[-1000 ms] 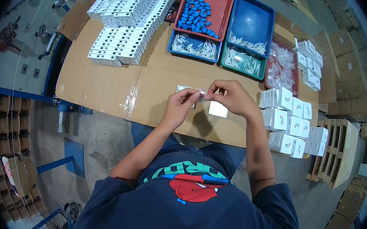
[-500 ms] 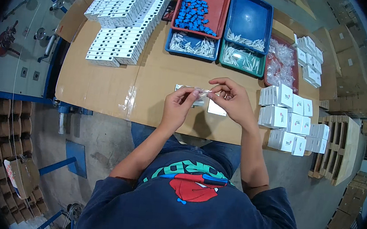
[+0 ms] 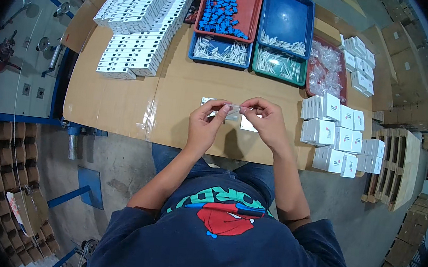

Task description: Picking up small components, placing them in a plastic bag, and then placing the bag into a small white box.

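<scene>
Between my two hands is a small clear plastic bag (image 3: 234, 109), stretched just above the cardboard-covered table. My left hand (image 3: 205, 126) pinches its left edge between thumb and fingers. On the other edge, my right hand (image 3: 267, 122) is closed in a pinch too. What the bag contains, if anything, is too small to make out. Under it lies a flat white piece (image 3: 248, 124), partly covered by my right fingers. The corner of another pale piece (image 3: 207, 101) shows behind my left fingers.
A red tray (image 3: 242, 13) of blue parts and blue (image 3: 193, 53) and green (image 3: 281, 78) trays of white pieces stand ahead. Clear bags (image 3: 327, 69) fill another tray. White boxes are stacked left (image 3: 134, 48) and right (image 3: 326, 133). Cardboard (image 3: 108, 104) covers the table.
The right fingers have drawn in from a more spread pose to a closer pinch. The clear bag now looks flatter and pulled straighter between both hands. The whole view shifted slightly.
</scene>
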Motion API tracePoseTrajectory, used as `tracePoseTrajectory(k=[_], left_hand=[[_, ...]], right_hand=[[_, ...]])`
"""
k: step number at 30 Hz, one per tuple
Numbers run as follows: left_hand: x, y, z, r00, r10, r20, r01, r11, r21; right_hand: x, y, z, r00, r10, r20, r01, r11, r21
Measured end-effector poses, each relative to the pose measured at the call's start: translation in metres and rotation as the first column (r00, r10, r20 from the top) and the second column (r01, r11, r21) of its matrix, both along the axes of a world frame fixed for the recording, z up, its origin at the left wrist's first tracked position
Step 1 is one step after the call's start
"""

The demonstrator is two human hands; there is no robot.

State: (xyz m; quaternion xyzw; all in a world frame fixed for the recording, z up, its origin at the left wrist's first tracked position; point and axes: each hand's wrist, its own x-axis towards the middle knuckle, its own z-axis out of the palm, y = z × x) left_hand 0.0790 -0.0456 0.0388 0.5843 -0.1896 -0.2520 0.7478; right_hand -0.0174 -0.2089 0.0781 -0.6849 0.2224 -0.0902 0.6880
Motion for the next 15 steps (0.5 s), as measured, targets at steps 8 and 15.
tracePoseTrajectory(k=[8, 15], left_hand=[[-0.003, -0.001, -0.003, 0.998, 0.016, -0.056, -0.019, 0.999, -0.041], [-0.004, -0.003, -0.008, 0.999, 0.032, -0.030, -0.033, 0.999, -0.039]], right_hand=[[0.002, 0.001, -0.009, 1.000, -0.018, 0.000, 0.018, 0.998, -0.053], [0.007, 0.012, -0.011, 0.992, -0.073, 0.104, 0.068, 0.997, 0.046]])
